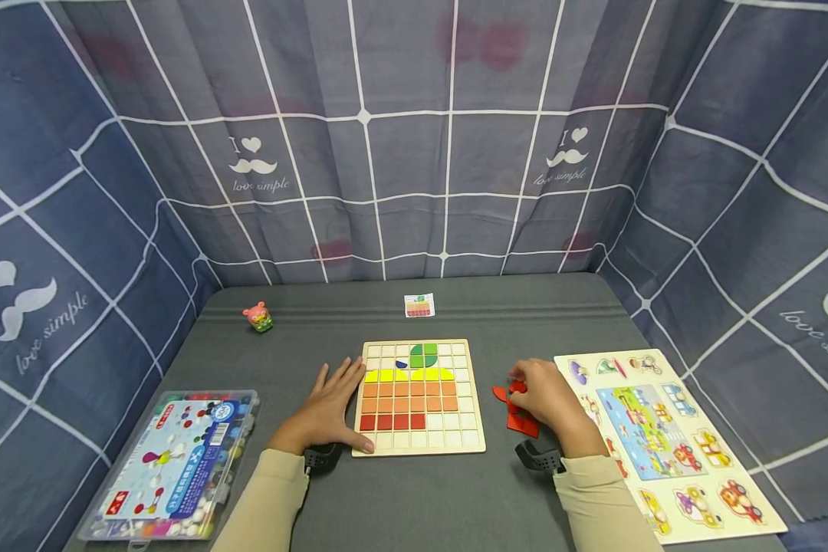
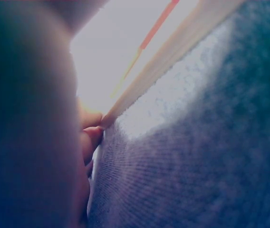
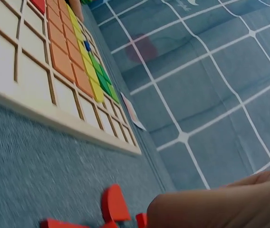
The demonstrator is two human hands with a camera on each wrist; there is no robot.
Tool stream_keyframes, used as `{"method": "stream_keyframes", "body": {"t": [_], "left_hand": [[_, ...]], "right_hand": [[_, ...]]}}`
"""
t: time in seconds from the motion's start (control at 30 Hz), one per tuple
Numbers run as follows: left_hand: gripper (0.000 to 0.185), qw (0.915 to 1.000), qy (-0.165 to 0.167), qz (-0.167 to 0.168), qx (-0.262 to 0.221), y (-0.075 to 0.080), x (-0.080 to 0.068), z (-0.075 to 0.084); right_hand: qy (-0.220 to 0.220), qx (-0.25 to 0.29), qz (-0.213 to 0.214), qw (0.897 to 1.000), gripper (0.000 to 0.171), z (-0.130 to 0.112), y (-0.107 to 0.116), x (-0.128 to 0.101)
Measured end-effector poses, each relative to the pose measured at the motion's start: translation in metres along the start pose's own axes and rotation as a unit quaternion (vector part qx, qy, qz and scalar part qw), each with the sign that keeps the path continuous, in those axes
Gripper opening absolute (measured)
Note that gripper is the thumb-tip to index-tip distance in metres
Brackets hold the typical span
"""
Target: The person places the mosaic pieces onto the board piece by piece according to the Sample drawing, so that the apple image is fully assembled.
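A wooden grid board [image 1: 474, 443] lies at the middle of the table. Rows of yellow, orange and red pieces fill part of it, with green pieces [image 1: 424, 355] and a small blue piece [image 1: 401, 364] above. My left hand [image 1: 326, 410] rests along the board's left edge, fingers extended and thumb at the lower corner. To the right of the board, my right hand [image 1: 548, 395] reaches down over a small pile of loose red pieces [image 1: 523, 424], its fingers bent among them. In the right wrist view one red piece [image 3: 115, 204] shows beside that hand; its fingertips are hidden.
A small picture card [image 1: 419, 305] lies behind the board. At the back left stands a pink-and-green figurine [image 1: 258, 317]. A clear case of molecule-model parts [image 1: 172, 460] sits front left. On the right lies a picture puzzle board [image 1: 662, 437]. Grid-patterned curtains enclose the table.
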State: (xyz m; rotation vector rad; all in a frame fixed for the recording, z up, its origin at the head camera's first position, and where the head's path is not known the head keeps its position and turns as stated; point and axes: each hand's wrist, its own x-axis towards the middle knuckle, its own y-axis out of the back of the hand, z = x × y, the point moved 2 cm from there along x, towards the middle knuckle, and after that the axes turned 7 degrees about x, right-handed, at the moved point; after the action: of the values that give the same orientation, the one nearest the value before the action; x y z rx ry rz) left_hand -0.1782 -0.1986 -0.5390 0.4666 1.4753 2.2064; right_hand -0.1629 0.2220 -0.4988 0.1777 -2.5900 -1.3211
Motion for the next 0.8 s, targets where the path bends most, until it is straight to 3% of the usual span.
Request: {"method": "stream_keyframes", "body": {"t": [0.17,0.4,0.8], "left_hand": [[0.153,1.0,0.002,0.0,0.002,-0.001,0.0,0.0],[0.153,1.0,0.003,0.0,0.001,-0.001,0.001,0.001],[0.152,1.0,-0.005,0.002,0.002,0.001,0.0,0.003]], "right_hand": [[0.026,0.025,0.02,0.999,0.03,-0.014,-0.01,0.004],[0.087,0.066,0.008,0.994,0.03,-0.045,-0.029,0.008],[0.246,0.07,-0.042,0.966,0.029,-0.089,-0.065,0.006]]}}
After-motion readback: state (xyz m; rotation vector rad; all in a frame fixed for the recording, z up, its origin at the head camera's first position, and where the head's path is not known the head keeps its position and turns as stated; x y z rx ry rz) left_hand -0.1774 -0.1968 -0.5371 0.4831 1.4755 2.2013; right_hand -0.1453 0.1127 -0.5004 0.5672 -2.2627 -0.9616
